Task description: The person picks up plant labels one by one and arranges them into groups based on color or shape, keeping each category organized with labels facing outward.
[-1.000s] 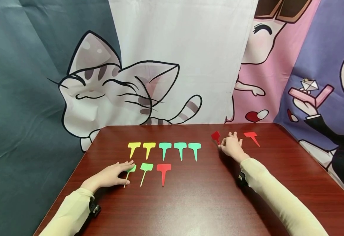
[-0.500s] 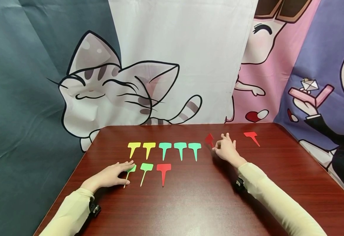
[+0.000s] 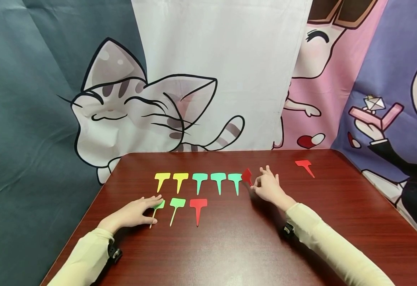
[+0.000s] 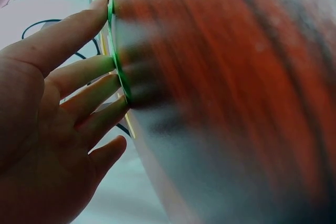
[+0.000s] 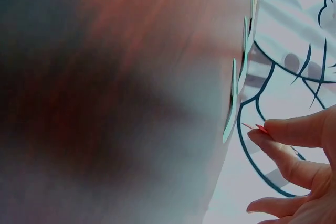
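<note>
My right hand pinches the stem of a red plant label between thumb and forefinger, its other fingers spread. The label's head is raised, tilted, and overlaps the rightmost of three teal plant labels. In the right wrist view only a thin red edge of the held label shows at the fingertips. My left hand rests with extended fingers on a green plant label, partly covering its head; in the left wrist view the fingertips touch this label. A second green label lies beside it.
Two yellow labels lie left of the teal ones in the back row. Another red label ends the front row. One more red label lies at the far right of the brown table. A printed cloth hangs behind.
My right hand has moved left and slightly nearer with the red plant label, from the right side to beside the teal row. My left hand has stayed put.
</note>
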Available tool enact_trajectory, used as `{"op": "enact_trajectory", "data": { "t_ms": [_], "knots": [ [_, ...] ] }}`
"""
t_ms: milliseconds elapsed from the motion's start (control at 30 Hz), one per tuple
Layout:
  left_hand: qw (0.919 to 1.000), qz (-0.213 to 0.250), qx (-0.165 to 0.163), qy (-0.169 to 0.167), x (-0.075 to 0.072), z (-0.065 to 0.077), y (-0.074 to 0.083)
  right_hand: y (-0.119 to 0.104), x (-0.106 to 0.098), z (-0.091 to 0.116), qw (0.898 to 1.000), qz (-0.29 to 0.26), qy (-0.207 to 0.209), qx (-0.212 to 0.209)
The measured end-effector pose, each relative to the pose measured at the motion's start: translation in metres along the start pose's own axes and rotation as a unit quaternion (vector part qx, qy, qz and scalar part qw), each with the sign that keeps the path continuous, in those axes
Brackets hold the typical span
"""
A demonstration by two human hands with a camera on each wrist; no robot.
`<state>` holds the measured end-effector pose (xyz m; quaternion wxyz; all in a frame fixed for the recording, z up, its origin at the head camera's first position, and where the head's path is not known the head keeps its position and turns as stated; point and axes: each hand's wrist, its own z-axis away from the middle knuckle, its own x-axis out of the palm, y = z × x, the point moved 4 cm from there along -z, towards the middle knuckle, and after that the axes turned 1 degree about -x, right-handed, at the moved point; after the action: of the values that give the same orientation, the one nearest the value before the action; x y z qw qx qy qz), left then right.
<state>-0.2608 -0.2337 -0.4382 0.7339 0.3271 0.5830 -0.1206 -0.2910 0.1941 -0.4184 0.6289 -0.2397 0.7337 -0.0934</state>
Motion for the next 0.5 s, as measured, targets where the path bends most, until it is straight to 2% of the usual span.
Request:
{"op": "enact_trajectory", "data": {
  "t_ms": [500],
  "knots": [
    [1.0, -0.002, -0.001, -0.003, 0.0, -0.001, 0.001, -0.027, 0.011, 0.021, 0.999, 0.011, -0.027, -0.022]
  ]
}}
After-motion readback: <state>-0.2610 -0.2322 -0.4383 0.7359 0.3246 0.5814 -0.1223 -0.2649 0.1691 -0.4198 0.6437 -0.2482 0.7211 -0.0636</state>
